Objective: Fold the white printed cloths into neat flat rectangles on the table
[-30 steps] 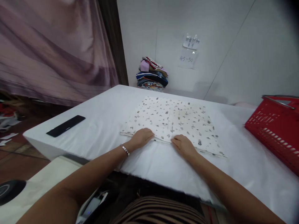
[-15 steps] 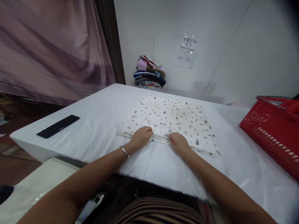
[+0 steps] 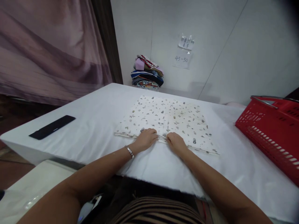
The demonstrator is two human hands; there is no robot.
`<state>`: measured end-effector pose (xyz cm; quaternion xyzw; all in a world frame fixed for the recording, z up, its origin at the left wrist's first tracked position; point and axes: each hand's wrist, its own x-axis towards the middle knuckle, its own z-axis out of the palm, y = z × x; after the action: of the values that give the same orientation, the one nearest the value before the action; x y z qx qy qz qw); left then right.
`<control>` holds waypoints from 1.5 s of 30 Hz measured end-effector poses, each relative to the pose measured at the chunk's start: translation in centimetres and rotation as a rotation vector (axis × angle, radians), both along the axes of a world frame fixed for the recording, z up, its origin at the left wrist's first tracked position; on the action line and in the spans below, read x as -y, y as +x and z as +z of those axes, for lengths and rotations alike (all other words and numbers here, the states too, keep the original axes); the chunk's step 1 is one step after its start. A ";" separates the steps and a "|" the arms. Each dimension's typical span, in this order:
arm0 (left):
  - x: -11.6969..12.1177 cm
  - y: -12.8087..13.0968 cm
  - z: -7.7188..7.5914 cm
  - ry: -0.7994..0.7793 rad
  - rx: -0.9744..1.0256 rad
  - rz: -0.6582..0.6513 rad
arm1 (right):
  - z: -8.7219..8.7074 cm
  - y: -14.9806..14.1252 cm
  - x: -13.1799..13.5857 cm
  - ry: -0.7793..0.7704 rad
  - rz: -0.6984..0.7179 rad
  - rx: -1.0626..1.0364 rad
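Observation:
A white cloth (image 3: 154,113) printed with small grey and tan motifs lies flat on the white-covered table (image 3: 100,115), layered along its near edge. My left hand (image 3: 147,139), a metal bracelet at its wrist, pinches that near edge left of the middle. Just to its right, my right hand (image 3: 177,143) grips the same edge, thumb and fingers closed over the layers. A short stretch of the edge shows between the two hands. The fingertips are partly hidden by the hands themselves.
A red plastic basket (image 3: 268,130) with a metal handle stands on the right. A dark, flat phone-like object (image 3: 52,127) lies at the left. Folded fabrics (image 3: 147,73) are stacked beyond the far edge, against the wall with paper signs (image 3: 183,51). A pinkish curtain (image 3: 53,53) hangs at left.
My left hand has slid right along the near edge, closer to my right hand. The right hand keeps its grip on the edge. The view has shifted slightly.

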<state>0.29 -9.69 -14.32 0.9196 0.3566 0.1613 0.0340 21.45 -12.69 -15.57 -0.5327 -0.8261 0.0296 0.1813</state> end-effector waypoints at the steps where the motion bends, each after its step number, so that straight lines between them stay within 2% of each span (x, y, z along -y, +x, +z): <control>1: 0.0 0.1 0.1 -0.007 0.005 0.007 | 0.0 0.0 0.0 0.001 0.002 -0.007; 7: 0.0 0.6 0.3 0.062 -0.028 0.022 | -0.2 0.1 -0.2 -0.002 0.012 -0.038; 13: 0.7 -0.3 -0.8 0.232 -0.068 -0.137 | -0.6 0.3 0.0 0.017 0.014 -0.030; 21: 1.0 -0.6 -0.1 0.150 -0.024 -0.072 | -0.4 0.3 0.5 0.074 0.190 0.099; 30: 1.1 -0.4 0.0 0.122 0.022 -0.039 | 0.5 -0.1 0.4 0.014 0.162 0.163; 38: 0.8 -0.3 -0.4 0.113 0.050 -0.035 | 0.4 -0.8 0.0 0.056 0.129 0.233; 45: 0.8 -0.6 -1.2 0.146 -0.073 -0.034 | -0.2 -0.8 0.0 0.120 0.145 0.338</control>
<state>-0.31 -10.48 -15.56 0.9309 0.3290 0.1527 -0.0434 20.63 -12.70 -15.75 -0.4573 -0.8814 -0.0968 0.0688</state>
